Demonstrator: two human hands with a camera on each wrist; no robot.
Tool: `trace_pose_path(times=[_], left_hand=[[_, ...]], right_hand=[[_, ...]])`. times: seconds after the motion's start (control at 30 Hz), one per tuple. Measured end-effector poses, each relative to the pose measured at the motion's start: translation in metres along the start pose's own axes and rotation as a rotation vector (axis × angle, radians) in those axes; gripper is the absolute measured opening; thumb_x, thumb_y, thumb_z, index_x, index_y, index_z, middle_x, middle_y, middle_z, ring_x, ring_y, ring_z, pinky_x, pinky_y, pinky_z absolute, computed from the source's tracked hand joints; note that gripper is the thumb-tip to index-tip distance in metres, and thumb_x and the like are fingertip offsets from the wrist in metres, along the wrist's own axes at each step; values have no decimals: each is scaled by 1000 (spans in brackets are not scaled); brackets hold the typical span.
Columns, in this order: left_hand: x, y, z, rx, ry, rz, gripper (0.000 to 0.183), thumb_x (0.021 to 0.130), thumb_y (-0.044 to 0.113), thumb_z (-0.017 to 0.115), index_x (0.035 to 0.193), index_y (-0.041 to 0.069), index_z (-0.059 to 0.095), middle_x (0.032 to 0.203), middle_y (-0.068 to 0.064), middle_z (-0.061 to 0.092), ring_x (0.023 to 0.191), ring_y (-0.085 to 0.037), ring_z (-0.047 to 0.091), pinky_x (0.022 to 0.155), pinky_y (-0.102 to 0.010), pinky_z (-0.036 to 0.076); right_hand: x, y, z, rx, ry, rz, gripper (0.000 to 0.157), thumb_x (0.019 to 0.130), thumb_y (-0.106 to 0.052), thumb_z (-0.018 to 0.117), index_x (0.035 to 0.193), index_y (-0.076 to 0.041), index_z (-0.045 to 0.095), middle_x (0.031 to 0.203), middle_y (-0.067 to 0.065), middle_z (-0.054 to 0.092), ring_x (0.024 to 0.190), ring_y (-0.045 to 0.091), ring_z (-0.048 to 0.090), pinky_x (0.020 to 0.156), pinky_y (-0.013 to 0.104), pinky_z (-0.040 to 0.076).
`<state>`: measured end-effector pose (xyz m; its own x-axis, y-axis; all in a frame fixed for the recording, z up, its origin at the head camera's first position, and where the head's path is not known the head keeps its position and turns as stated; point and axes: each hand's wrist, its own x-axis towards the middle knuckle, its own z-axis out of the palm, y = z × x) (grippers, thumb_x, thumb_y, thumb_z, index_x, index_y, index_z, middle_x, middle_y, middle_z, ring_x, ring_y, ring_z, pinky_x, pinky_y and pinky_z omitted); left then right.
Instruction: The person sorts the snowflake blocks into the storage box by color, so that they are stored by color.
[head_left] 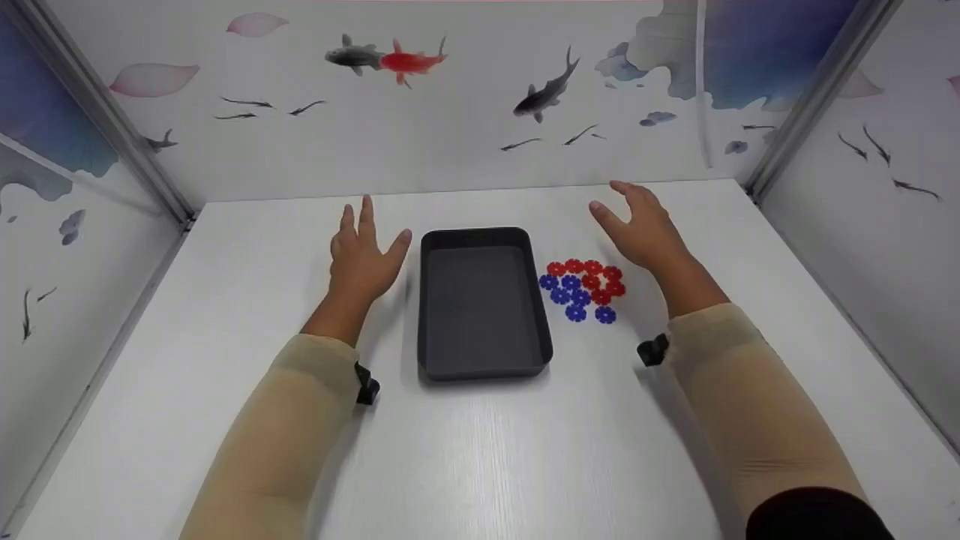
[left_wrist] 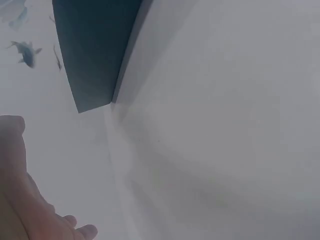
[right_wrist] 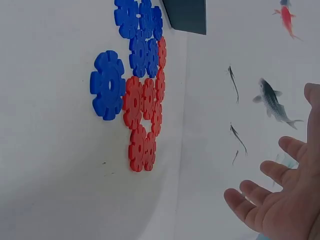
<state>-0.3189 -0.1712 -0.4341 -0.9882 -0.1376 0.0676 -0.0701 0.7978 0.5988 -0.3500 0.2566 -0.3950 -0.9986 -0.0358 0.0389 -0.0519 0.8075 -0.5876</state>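
The left hand (head_left: 361, 266) and right hand (head_left: 643, 229) hold nothing, their fingers apart, and the flat notched red and blue plastic discs (head_left: 583, 295), loose just right of the dark-grey rectangular tray (head_left: 484, 311), might scatter if the right hand swept low.

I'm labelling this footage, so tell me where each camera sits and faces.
Head: worn on the head, facing forward and down at the black tray, red notched discs and blue notched discs; both sleeves, left grip and right grip show.
Left wrist: worn there, facing forward over the white table to the fish-patterned wall; part of the left grip shows lower left.
Right wrist: worn there, facing forward past the discs to that wall; the right grip shows lower right.
Shared: head and right wrist show the discs.
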Motion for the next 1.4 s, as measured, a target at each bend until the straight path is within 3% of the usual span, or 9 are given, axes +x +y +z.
trace_pose_path(times=[0.2,0.3,0.47,0.63,0.77,0.97,1.4], left_hand=[[-17,3,2,-242,-101,-24,94,104,65,47,172,34,-11,182,-14,-2,166,-51,5,131,-72,19],[-28,4,3,-333,-160,-46,93,104,66,46,171,38,-12,182,-12,-3,168,-46,4,132,-70,17],[-46,4,7,-530,-254,-73,90,105,66,46,170,44,-12,183,-5,0,168,-38,17,132,-62,26],[-67,8,8,-702,-310,-79,85,107,60,48,171,44,-6,183,-3,6,163,-38,31,129,-57,37],[-78,11,9,-748,-368,-104,84,108,56,51,172,40,-1,182,-4,11,162,-37,34,128,-55,39],[-80,6,14,-760,-422,-126,83,108,52,54,174,31,8,180,-6,19,159,-34,42,125,-52,43],[-79,0,18,-767,-484,-146,75,109,36,57,173,25,19,178,-5,28,155,-30,46,125,-50,44]], right_hand=[[-11,4,-6,197,-31,68,90,98,-80,47,170,-28,29,175,12,34,159,41,37,124,66,39],[-18,5,-8,293,-36,87,89,98,-79,49,169,-28,31,173,11,37,158,38,40,123,60,43],[-24,9,-11,395,-40,98,83,101,-75,49,168,-28,33,170,10,41,154,33,47,122,53,47],[-25,15,-17,543,-56,114,77,103,-70,50,166,-27,36,168,7,46,150,31,51,123,51,47],[-25,21,-14,617,-50,118,75,103,-69,52,163,-25,41,165,8,50,147,30,54,121,47,49],[-16,40,4,678,-36,144,68,104,-63,57,159,-25,46,160,10,54,142,29,58,115,41,53],[-6,80,20,651,-180,255,73,101,-54,69,162,-23,43,158,5,56,140,25,58,117,36,52]])
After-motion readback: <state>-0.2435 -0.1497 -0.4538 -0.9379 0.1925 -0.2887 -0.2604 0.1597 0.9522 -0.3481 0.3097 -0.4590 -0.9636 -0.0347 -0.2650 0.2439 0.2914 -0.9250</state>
